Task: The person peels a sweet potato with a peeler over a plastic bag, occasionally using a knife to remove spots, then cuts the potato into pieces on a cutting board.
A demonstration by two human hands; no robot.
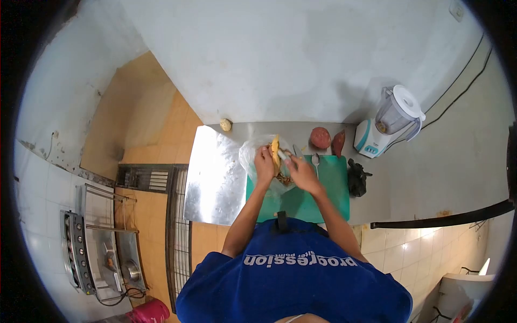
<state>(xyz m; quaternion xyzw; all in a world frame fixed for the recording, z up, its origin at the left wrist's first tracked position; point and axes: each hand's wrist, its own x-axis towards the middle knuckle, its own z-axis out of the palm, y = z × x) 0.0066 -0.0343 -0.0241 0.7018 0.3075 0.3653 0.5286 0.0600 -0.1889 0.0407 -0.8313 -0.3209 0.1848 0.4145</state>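
A long yellow piece of root vegetable (275, 152), which looks like a peeled sweet potato, stands upright in my left hand (264, 166), its fingers closed around the lower side. My right hand (301, 173) grips a small tool with a pale handle (283, 155) against the yellow flesh; its blade is too small to make out. Both hands are over a clear plastic bag (249, 153) with brownish peelings (284, 179) in it. Beneath lies a green cutting board (334, 188). A spoon (315, 160) rests near its top edge, beside my right hand.
Two red-skinned sweet potatoes (320, 138) lie behind the board. A black plastic bag (357, 177) sits at its right, with a white and teal blender (370, 141) further back. A pale lump (225, 125) lies by the wall on the metal tabletop (212, 177).
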